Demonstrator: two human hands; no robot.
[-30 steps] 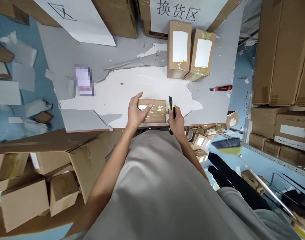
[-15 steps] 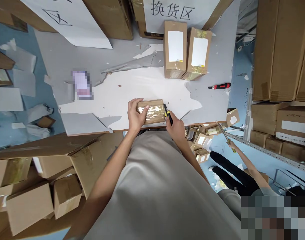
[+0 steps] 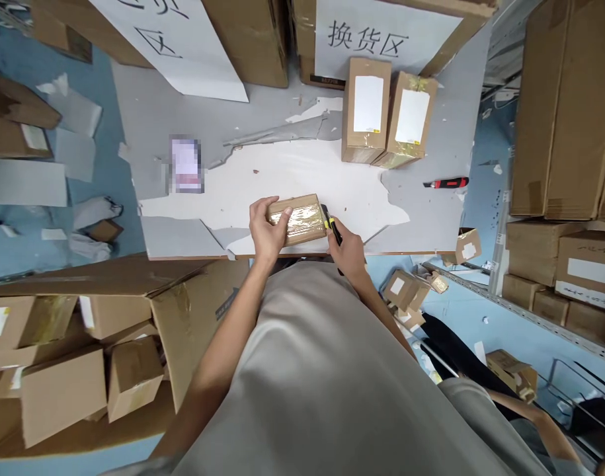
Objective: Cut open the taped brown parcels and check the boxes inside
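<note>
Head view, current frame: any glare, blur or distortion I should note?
Head view: bright glints on the taped box; head view: wide-angle distortion, with the large cartons at right looking stretched; head view: a pixelated patch masks something on the table.

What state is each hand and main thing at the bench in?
Left hand: gripping the small taped box.
Right hand: closed around the yellow-black cutter.
Small taped box: held, tape across its top.
Yellow-black cutter: head at the box's right end; contact unclear.
Red-black cutter: lying unheld.
Left labelled box: closed.
Right labelled box: closed.
Table covering: torn.
Large carton: open, holding boxes.
</note>
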